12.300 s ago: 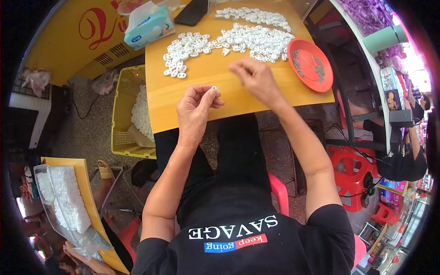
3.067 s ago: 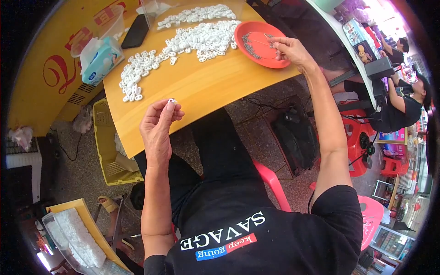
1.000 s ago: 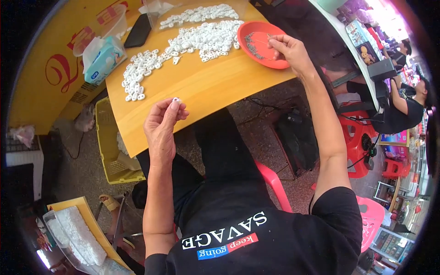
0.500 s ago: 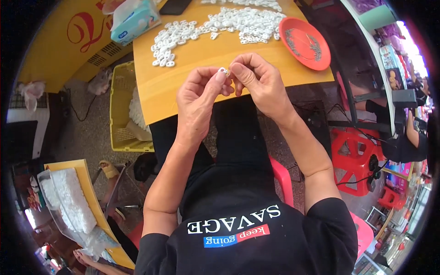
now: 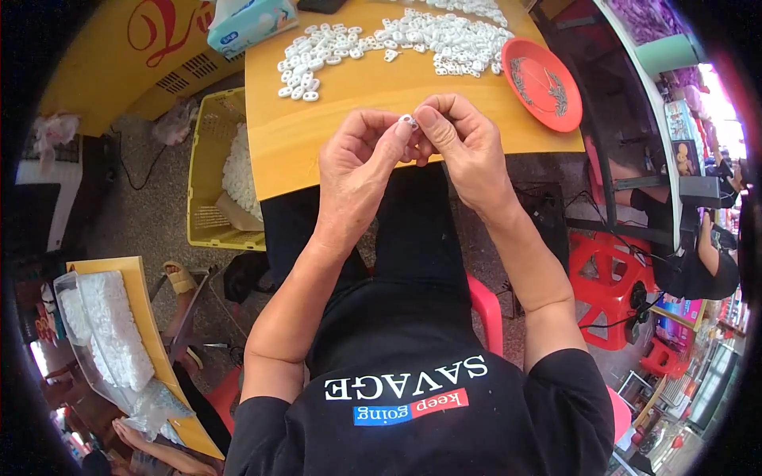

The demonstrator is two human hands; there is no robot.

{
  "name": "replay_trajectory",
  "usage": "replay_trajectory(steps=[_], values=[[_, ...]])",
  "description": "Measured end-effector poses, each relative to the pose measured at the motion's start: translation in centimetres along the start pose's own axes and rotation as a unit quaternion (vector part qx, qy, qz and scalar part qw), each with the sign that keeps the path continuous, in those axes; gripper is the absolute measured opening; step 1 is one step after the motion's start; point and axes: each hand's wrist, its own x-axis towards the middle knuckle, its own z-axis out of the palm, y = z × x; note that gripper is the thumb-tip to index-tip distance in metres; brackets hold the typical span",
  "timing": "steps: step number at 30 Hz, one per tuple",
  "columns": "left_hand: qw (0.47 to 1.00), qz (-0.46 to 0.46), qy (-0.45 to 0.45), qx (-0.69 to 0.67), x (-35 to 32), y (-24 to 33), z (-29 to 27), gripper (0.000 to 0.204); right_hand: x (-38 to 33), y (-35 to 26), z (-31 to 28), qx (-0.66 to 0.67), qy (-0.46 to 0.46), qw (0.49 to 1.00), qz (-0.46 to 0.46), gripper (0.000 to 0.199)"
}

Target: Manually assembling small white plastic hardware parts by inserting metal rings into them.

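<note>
Just over the table's near edge, my left hand [image 5: 354,173] pinches a small white plastic piece with holes [image 5: 407,120] between thumb and fingers. My right hand [image 5: 471,157] meets it from the other side, thumb pressed against the bent fingers. Whatever lies in that right pinch is hidden or too small to make out. Beyond my hands, loose white pieces of the same kind [image 5: 456,46] are heaped on the yellow-orange table [image 5: 317,143]. An orange-red plate [image 5: 528,54] near the right edge carries small grey metal bits [image 5: 560,101].
A tissue pack [image 5: 252,28] and a dark flat object [image 5: 321,4] lie at the table's far left. Below, a yellow crate [image 5: 205,159] contains white pieces. Red stools [image 5: 607,270] stand right. At lower left, another person's hand [image 5: 131,435] is near a clear bin [image 5: 75,317].
My hands stay together around the white piece, with only slight finger movement. The whole view has shifted a little, so the table and its contents appear farther right.
</note>
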Motion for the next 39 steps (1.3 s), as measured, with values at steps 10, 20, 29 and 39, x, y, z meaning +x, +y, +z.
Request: replay_trajectory(steps=[10,20,29,39], values=[[1.0,-0.001,0.006,0.01,-0.2,-0.2,-0.2,0.013,-0.1,0.4,0.1,0.013,0.007,1.0,0.003,0.021],[1.0,0.004,0.016,0.013,-0.1,-0.5,-0.4,0.013,0.1,0.3,0.4,-0.004,0.018,1.0,0.005,0.019],[0.999,-0.003,0.044,0.019,-0.6,-0.4,-0.1,0.014,-0.1,0.8,0.7,-0.027,0.03,0.999,-0.015,0.017],[0.998,-0.009,0.049,0.032,0.5,-2.0,-0.6,0.015,0.5,3.2,1.1,-0.005,0.08,0.997,-0.018,0.016]])
